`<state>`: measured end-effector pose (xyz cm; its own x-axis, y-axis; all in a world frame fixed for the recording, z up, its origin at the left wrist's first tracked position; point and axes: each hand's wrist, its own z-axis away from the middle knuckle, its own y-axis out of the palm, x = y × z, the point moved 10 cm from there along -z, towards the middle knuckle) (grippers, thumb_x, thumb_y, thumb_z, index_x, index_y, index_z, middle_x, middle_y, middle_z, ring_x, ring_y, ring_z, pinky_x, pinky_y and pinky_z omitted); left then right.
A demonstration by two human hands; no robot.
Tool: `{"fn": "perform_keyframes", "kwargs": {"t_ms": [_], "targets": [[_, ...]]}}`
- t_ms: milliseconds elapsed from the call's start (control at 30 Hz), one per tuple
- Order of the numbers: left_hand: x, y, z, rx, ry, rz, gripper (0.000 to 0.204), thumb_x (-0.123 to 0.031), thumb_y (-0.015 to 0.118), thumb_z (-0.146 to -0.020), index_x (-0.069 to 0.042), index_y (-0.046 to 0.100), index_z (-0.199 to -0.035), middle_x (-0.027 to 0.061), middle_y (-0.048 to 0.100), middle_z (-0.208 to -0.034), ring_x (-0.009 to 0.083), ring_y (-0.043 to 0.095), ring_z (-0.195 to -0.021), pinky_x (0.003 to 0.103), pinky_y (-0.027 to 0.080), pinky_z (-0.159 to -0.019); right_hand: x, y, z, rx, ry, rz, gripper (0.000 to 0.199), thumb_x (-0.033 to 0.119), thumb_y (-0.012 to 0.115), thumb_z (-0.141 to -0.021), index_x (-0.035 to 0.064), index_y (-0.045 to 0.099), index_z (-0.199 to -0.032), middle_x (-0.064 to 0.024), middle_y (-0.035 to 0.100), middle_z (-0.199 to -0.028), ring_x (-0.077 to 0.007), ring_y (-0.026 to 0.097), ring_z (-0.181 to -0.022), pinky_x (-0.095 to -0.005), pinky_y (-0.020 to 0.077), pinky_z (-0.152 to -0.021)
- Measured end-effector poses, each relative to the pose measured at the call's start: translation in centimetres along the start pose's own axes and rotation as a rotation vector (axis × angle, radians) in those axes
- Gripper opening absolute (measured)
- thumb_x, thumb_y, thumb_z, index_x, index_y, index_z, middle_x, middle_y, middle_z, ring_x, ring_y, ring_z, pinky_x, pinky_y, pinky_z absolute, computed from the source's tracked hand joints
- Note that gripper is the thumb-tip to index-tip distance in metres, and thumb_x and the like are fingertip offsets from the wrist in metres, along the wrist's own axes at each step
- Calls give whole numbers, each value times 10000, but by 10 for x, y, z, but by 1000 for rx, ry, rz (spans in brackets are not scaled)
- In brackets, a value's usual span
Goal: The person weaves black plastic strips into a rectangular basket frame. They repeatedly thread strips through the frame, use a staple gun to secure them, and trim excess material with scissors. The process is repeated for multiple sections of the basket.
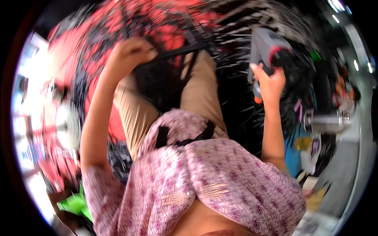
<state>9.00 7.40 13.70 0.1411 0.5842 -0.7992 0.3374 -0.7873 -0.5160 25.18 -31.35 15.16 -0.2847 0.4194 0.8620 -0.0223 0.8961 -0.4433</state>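
My left hand [136,52] is closed, its fingers curled around the near end of a thin black bar-like frame piece [177,51]. That piece lies across in front of my knees, and blur hides its exact kind. My right hand [272,84] grips a grey handheld tool [265,45], which has a red ring, a dark round end and an orange tip at the bottom. The tool is held upright, well to the right of the black piece and apart from it. Under both hands spread many black strips or pieces [240,47], smeared by motion.
Red sheeting [106,19] lies beneath the black pieces at the far left. A clear cylindrical jar [327,121] with metal ends and a blue item [293,151] are at my right. To the left are a white round object [67,126] and a bright green item [75,204].
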Motion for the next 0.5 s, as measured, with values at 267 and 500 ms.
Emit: {"fn": "perform_keyframes", "kwargs": {"t_ms": [267, 500], "targets": [[11, 2, -1, -33, -66, -41, 101, -5, 737, -779, 0, 644, -816, 26, 532, -725, 125, 490, -685, 283, 403, -669, -125, -146, -206, -340, 216, 566, 823, 268, 640, -868, -52, 275, -1533, -307, 606, -1337, -451, 610, -1227, -484, 463, -1048], [-4, 8, 6, -74, 4, -142, 90, -15, 709, -812, -2, 619, -819, 53, 576, -745, 209, 541, -740, 358, 449, -829, -232, -163, -246, -225, 300, 500, 606, 394, 818, -803, -72, 662, -1156, -241, 709, -1163, -381, 691, -1084, -456, 539, -900]]}}
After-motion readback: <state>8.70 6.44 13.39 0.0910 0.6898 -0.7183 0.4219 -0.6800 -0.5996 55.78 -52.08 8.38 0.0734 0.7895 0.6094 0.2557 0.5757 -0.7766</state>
